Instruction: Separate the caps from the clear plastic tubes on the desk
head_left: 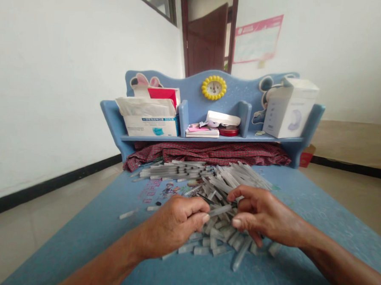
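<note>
My left hand [181, 223] is closed, thumb and forefinger pinching a translucent plastic pen piece [220, 210] that points right. Whether it is a cap or a barrel I cannot tell. Facing its free end, my right hand [263, 214] has thumb and forefinger apart, the other fingers loosely bent, with nothing visible held. Below both hands lies a loose heap of short translucent pen caps [215, 241]. Behind them, clear pen barrels [240, 175] fan out at the right, and a bundle of pens with dark bands [176, 170] lies at the left.
The blue table [86, 243] carries a back shelf [209, 140] with a mask box [151, 124], a white carton [289, 109], a red round tin [228, 131] and a yellow-rimmed clock [214, 88]. Checked cloth [209, 153] is bunched beneath. A stray translucent piece [127, 214] lies at left.
</note>
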Demonstrator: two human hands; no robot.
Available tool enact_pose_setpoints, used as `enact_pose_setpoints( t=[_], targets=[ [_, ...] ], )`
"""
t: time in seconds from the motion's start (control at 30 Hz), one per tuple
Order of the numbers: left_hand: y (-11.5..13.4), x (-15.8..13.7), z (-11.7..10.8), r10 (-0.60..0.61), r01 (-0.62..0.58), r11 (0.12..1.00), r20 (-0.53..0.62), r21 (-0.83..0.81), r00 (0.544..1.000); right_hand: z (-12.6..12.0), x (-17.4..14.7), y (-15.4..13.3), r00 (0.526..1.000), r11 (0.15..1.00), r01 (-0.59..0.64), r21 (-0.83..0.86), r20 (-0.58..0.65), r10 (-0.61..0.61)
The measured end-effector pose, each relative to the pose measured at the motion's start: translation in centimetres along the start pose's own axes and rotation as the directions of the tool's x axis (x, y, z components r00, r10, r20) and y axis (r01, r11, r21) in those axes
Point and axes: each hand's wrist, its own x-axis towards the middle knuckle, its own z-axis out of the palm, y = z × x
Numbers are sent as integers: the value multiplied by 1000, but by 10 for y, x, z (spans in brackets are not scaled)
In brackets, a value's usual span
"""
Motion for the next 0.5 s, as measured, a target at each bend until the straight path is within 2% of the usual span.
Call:
enact_pose_setpoints(
  t=[0.1, 0.3, 0.5],
  targets=[
    [0, 0, 1, 1, -1, 1000, 1, 4, 1000, 1, 0, 0, 999, 995, 11, -96, -38, -15],
    [1, 1, -1, -38, 40, 999, 36, -35, 999, 1, 1, 1, 1000, 999, -31, 28, -7, 31],
    [-4, -1, 0, -107, 115, 989, 94, -90, 990, 1, 2, 1, 998, 997, -18, -71, -66, 13]
  ],
)
